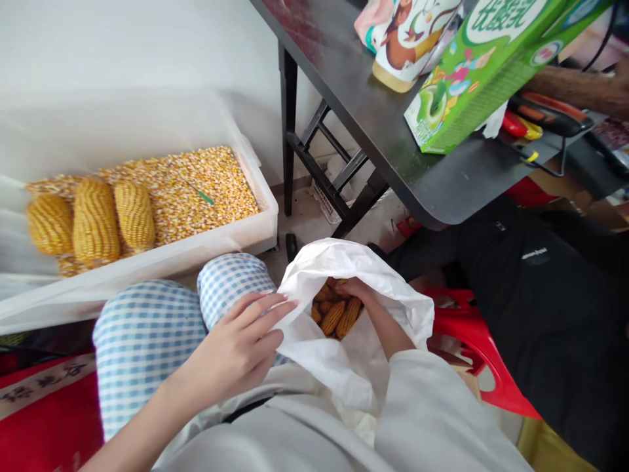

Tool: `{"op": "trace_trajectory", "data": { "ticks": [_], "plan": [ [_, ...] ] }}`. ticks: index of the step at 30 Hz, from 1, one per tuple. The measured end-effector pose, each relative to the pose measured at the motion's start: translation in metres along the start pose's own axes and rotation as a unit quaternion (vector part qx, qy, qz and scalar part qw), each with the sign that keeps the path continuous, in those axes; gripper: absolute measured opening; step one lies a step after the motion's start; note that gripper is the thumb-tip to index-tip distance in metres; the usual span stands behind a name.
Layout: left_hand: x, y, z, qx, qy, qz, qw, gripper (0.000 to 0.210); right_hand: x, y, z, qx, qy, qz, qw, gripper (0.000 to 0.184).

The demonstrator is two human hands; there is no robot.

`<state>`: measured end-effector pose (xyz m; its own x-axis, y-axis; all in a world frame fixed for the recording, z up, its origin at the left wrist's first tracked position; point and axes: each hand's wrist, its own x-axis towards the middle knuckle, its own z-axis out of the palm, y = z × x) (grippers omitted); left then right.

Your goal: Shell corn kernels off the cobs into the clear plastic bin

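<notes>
A white woven sack (339, 373) stands upright against my lap with its mouth spread wide. Inside it lie several dried corn cobs (348, 317). My right hand (354, 287) reaches down into the sack at the far side of the cobs; its fingertips are hidden among them, so its grip does not show. With its fingers, my left hand (246, 337) holds the left rim of the sack; the thumb is out of sight. To the left, a translucent plastic bin (260, 229) contains loose corn kernels (206, 177) and three yellow cobs (96, 219) lying side by side.
A thin green object (205, 196) lies on the kernels. A dark table (462, 190) juts in at upper right, bearing a green carton (472, 85), a bottle (407, 49) and tools. A red plastic stool (491, 360) and another person's dark-clothed leg (535, 308) are to the right.
</notes>
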<state>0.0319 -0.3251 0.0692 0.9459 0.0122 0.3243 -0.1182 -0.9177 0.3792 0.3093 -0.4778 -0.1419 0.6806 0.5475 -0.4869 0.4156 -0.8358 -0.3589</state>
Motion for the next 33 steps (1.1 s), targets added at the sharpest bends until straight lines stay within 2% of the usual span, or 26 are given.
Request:
{"op": "trace_trajectory", "data": {
  "ticks": [2, 4, 8, 11, 16, 20, 24, 27, 29, 31, 33],
  "plan": [
    [-0.002, -0.001, -0.002, -0.001, -0.009, -0.005, 1.000, 0.016, -0.011, -0.009, -0.004, 0.093, -0.098, -0.002, 0.991, 0.032],
    [-0.005, -0.001, -0.003, -0.002, -0.013, -0.008, 1.000, 0.016, -0.022, -0.017, -0.007, 0.181, -0.180, 0.012, 0.967, 0.036],
    [-0.011, -0.002, -0.003, -0.006, -0.017, -0.014, 1.000, 0.017, -0.038, -0.024, -0.011, 0.297, -0.236, 0.057, 0.923, 0.041],
    [-0.016, -0.003, -0.002, -0.010, -0.019, -0.017, 1.000, 0.018, -0.049, -0.023, -0.011, 0.336, -0.220, 0.080, 0.912, 0.042],
    [-0.025, -0.007, -0.002, -0.027, -0.018, -0.013, 0.999, 0.017, -0.070, -0.018, -0.019, 0.359, -0.177, 0.089, 0.912, 0.038],
    [-0.033, -0.010, -0.005, -0.035, -0.007, -0.005, 0.999, 0.019, -0.094, -0.021, -0.033, 0.338, -0.119, 0.068, 0.931, 0.038],
    [-0.033, -0.005, -0.015, -0.046, 0.020, 0.011, 0.999, 0.026, -0.131, -0.033, -0.045, 0.303, -0.047, 0.008, 0.952, 0.041],
    [-0.021, 0.009, -0.023, -0.087, 0.046, 0.035, 0.995, 0.033, -0.159, -0.043, -0.056, 0.285, -0.016, -0.034, 0.958, 0.043],
    [-0.006, 0.023, -0.021, -0.122, 0.039, 0.053, 0.990, 0.036, -0.175, -0.049, -0.064, 0.257, 0.018, -0.068, 0.964, 0.041],
    [0.011, 0.036, -0.011, -0.139, 0.026, 0.067, 0.988, 0.040, -0.188, -0.056, -0.075, 0.231, 0.042, -0.106, 0.966, 0.040],
    [0.027, 0.044, 0.006, -0.139, 0.015, 0.072, 0.987, 0.053, -0.200, -0.065, -0.088, 0.216, 0.048, -0.147, 0.964, 0.039]
  ]
}}
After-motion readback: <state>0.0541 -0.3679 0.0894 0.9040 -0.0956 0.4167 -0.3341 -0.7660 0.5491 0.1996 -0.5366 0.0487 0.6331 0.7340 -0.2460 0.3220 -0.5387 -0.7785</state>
